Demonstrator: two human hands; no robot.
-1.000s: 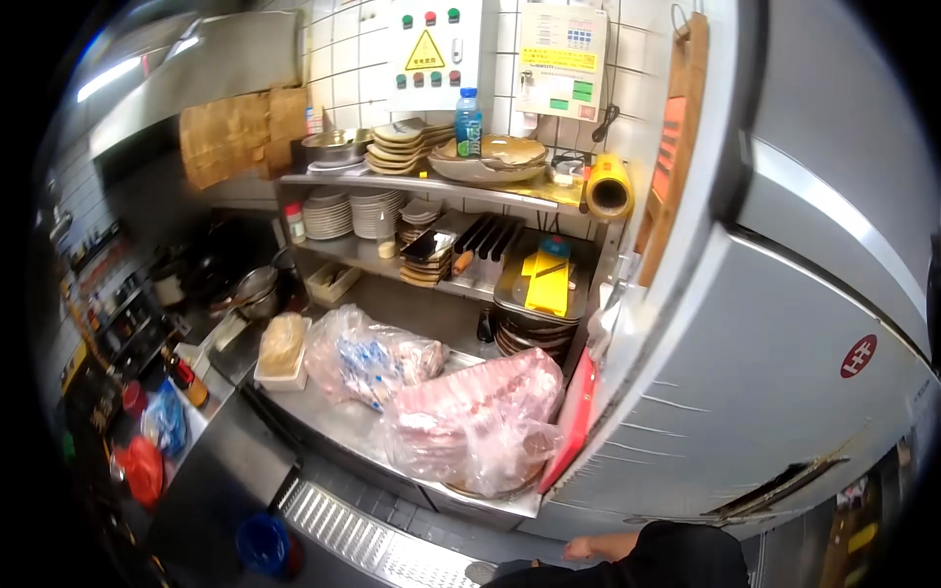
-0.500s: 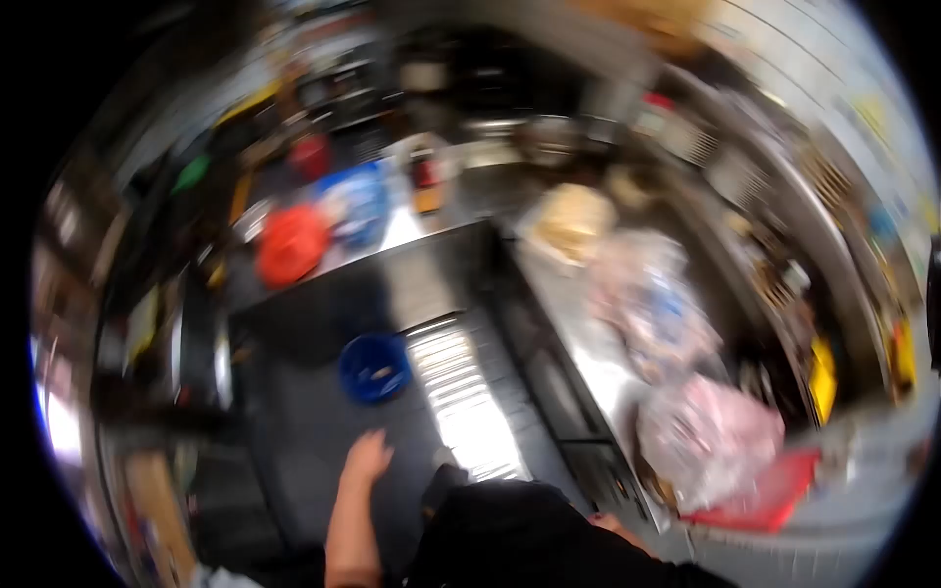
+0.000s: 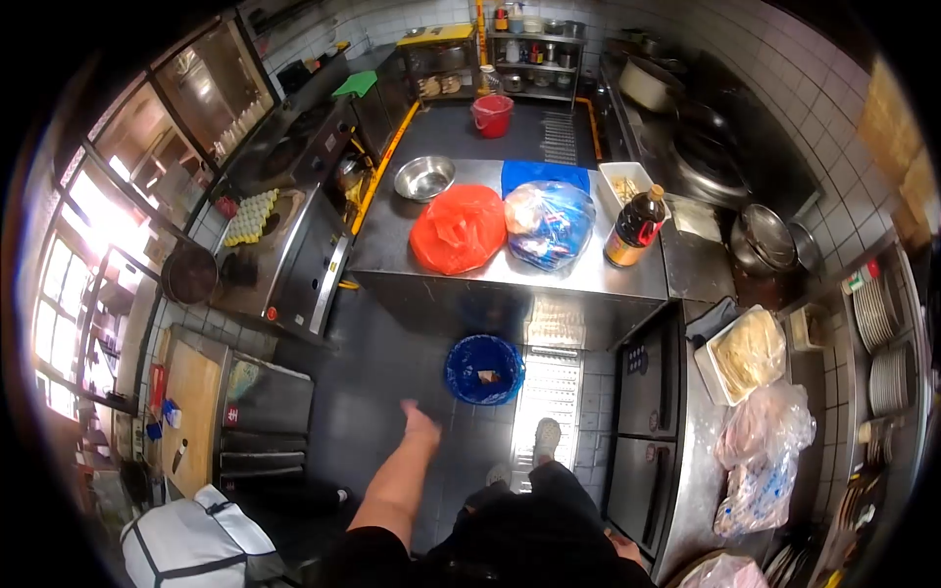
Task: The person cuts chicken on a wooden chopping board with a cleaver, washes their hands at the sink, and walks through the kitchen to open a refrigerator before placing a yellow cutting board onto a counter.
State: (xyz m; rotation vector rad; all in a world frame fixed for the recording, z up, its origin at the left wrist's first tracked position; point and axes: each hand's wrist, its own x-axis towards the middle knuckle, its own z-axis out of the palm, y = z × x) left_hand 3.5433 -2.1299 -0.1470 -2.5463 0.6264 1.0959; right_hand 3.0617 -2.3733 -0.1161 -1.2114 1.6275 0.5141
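Observation:
My left hand (image 3: 420,425) is held out over the dark floor with nothing in it. Its fingers look loosely apart, though they are small and foreshortened. Nearest to it is a blue-lined bin (image 3: 484,343) with some scraps inside, just beyond and to the right, not touched. My right hand (image 3: 624,549) shows only in part at the right side of my body, near the fridge front (image 3: 642,480). Its fingers are mostly hidden.
Ahead stands a steel counter (image 3: 372,260) with a red bag (image 3: 459,230), a blue-and-clear bag (image 3: 549,225), a metal bowl (image 3: 424,178) and a sauce bottle (image 3: 637,227). Bagged food (image 3: 765,426) lies on the right counter. A wooden board (image 3: 191,421) is at left.
The view has swung right and levelled, so the bin and counter sit differently in it and are sharper. My left arm stays extended, its hand empty in both frames.

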